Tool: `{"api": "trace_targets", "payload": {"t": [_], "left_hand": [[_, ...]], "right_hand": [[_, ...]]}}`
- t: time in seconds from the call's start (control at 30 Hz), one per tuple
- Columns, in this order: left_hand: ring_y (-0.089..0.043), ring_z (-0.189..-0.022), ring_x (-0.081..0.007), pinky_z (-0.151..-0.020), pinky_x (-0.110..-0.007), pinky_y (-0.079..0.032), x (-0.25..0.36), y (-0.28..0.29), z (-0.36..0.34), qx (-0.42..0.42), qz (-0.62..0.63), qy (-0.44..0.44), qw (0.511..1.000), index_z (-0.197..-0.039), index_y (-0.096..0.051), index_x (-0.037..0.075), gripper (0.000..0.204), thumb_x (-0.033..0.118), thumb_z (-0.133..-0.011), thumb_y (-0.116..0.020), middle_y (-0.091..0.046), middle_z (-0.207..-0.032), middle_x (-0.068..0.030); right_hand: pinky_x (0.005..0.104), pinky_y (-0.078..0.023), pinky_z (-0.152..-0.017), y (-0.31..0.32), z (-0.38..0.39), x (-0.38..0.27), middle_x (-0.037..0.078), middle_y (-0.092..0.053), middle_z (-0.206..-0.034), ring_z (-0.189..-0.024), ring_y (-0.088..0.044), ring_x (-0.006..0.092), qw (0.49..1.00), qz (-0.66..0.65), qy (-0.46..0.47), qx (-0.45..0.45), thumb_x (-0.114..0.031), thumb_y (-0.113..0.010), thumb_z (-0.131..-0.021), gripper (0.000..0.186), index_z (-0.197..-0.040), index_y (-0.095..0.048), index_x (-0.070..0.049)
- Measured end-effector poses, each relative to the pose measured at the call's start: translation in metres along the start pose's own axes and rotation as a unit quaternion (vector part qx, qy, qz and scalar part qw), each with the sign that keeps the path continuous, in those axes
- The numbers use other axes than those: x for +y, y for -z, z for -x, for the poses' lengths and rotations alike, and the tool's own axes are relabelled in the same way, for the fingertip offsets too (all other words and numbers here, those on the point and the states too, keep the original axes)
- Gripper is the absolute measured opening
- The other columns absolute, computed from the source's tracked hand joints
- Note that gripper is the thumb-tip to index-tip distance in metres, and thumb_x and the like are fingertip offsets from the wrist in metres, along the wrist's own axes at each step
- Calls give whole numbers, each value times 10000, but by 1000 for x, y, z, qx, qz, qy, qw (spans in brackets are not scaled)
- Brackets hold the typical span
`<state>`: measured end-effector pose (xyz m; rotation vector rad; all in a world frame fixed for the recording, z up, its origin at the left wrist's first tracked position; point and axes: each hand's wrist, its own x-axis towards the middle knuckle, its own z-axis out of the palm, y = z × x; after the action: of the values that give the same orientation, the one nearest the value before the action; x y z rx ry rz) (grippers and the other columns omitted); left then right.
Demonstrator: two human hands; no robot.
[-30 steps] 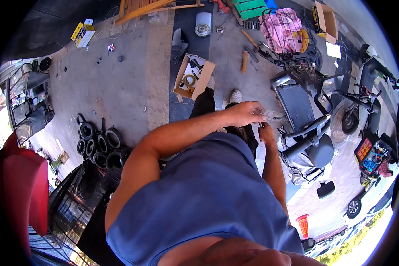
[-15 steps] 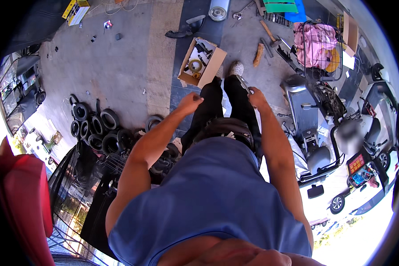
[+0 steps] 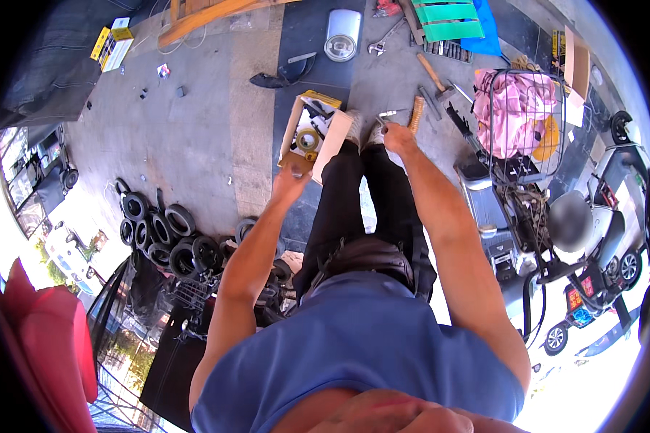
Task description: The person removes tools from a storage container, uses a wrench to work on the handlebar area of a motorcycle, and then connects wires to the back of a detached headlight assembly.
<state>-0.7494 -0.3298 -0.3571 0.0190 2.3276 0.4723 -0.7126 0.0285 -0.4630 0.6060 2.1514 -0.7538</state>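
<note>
My left hand (image 3: 290, 185) is at the near end of an open cardboard box (image 3: 330, 148), its fingers closed over the edge and partly hidden. Inside the box lie a roll of yellowish tape (image 3: 307, 138) and several dark parts. My right hand (image 3: 398, 138) is closed around a slim silvery metal tool (image 3: 390, 113), whose exact kind I cannot make out. This tool juts out past my fingers above my shoe, to the right of the box. Close by on the floor is a tan ribbed, tube-like piece (image 3: 416, 114).
Farther off lie a hammer (image 3: 430, 72), an adjustable wrench (image 3: 384, 41) and a headlamp unit (image 3: 341, 45). Old tyres (image 3: 180, 220) are piled on the left. On the right stand a wire basket holding pink cloth (image 3: 513, 108) and parked scooters (image 3: 607, 238).
My left hand has come down onto the box's near edge, and the box sits slightly closer. With the metal tool, my right hand has reached forward and left. The view has shifted.
</note>
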Motion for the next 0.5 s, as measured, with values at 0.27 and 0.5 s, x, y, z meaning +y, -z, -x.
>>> {"api": "trace_targets", "payload": {"t": [0.27, 0.5], "left_hand": [[-567, -1267, -408, -1056, -485, -490, 109, -19, -227, -1, -84, -68, 994, -1397, -531, 82, 756, 391, -787, -854, -555, -1360, -208], [-373, -1440, -467, -1136, -555, -412, 151, -95, -424, 18, -230, -140, 963, -1566, -340, 174, 1053, 416, -718, -915, -298, -1603, -197]], "right_hand": [[470, -544, -958, -10, -96, 38, 213, -711, -1180, -1103, -684, 397, 998, -66, 7, 14, -150, -522, -930, 323, -1170, -738, -157], [501, -556, -884, -100, -201, 81, 195, -655, -1127, -1026, -670, 423, 984, -130, 41, 115, -112, -521, -960, 268, -1130, -714, -188]]}}
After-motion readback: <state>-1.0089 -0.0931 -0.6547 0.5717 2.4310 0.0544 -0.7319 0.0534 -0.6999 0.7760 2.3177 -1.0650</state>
